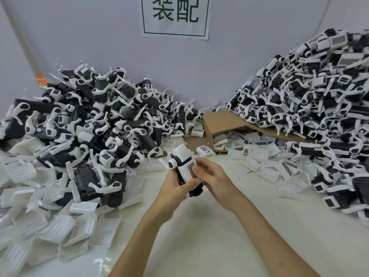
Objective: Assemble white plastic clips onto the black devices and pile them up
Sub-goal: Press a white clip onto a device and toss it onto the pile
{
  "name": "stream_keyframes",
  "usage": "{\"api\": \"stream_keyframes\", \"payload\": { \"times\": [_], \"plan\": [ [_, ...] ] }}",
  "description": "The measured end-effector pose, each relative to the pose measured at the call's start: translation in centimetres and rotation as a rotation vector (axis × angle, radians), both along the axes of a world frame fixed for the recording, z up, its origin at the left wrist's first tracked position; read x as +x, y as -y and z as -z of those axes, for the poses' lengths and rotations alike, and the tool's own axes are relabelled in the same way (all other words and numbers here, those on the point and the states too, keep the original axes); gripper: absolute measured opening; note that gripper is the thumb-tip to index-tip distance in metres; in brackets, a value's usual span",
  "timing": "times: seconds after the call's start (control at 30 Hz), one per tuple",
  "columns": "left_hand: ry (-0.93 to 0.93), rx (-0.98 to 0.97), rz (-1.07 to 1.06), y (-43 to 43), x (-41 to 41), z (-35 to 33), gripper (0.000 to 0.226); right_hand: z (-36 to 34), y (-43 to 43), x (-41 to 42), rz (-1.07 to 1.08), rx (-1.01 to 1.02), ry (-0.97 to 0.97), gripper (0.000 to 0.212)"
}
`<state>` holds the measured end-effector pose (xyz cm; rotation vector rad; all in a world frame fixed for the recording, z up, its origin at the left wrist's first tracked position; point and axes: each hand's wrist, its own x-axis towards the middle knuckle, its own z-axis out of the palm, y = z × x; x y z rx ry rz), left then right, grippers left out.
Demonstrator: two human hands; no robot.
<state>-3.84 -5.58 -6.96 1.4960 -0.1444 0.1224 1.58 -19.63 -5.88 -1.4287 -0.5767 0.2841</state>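
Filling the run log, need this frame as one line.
step: clip fitting | left hand: grips black device | right hand: pinches white clip onto it | piled: not yet, held over table

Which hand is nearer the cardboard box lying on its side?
Right. The right hand grips the device below and slightly left of the cardboard box. The left hand holds the device's other side, farther left.

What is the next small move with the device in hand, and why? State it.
Probably press the white clip home onto the black device: the left hand grips the device from below, the right hand pinches the labelled clip against it, so fitting looks unfinished.
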Motion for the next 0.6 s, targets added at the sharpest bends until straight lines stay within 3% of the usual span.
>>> {"api": "stream_keyframes", "payload": {
  "times": [0.2, 0.43, 0.6],
  "plan": [
    [0.011, -0.048, 0.011, 0.4, -0.2, -0.5, 0.035, -0.2, 0.6, 0.2, -0.012, -0.013, 0.018, 0.045],
    [0.072, -0.033, -0.077, 0.9, -0.2, -0.6, 0.028, 0.1, -0.3, -0.1, 0.102, -0.027, 0.050, 0.029],
    [0.119, -0.036, -0.085, 1.2, -0.4, -0.9, 0.029, 0.0, -0.7, -0.3, 0.124, 0.050, 0.021, 0.045]
  ]
}}
